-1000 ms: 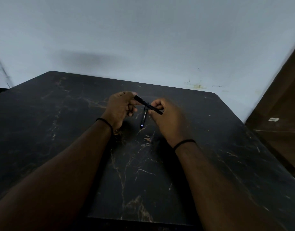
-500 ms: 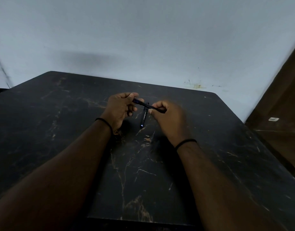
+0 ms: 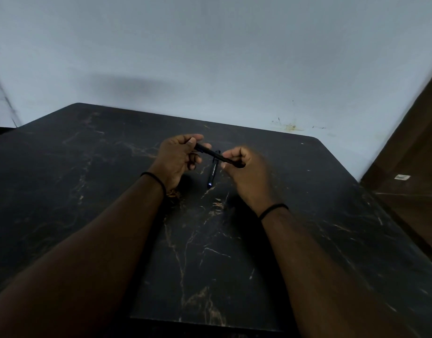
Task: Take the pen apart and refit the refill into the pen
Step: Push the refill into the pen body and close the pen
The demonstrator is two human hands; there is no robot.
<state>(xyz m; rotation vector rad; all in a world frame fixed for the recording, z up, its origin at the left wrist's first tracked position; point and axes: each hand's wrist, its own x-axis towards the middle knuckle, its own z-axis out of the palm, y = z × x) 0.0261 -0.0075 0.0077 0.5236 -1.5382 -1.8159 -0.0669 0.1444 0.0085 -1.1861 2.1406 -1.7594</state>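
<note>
Head view. Both hands are raised just above a black marble-patterned table (image 3: 332, 215), near its far half. The left hand (image 3: 177, 158) pinches one end of a black pen (image 3: 211, 153) between thumb and forefinger; its remaining fingers are curled loosely beneath. The right hand (image 3: 246, 172) grips the opposite end of the pen, fingers curled round it (this hand is blurred, so the exact finger placement cannot be told). The pen spans the gap between the two hands, tilted, with its left end farther from the camera than its right.

A second black pen part (image 3: 213, 172) lies flat on the table directly below the held pen, between the two hands, pointing toward the camera. It carries pale lettering along its side and a small bright tip at the near end. Whether it is a cap or a barrel section cannot be told.

Each wrist wears a thin black band (image 3: 154, 178). A pale wall (image 3: 210, 57) stands behind the table.
</note>
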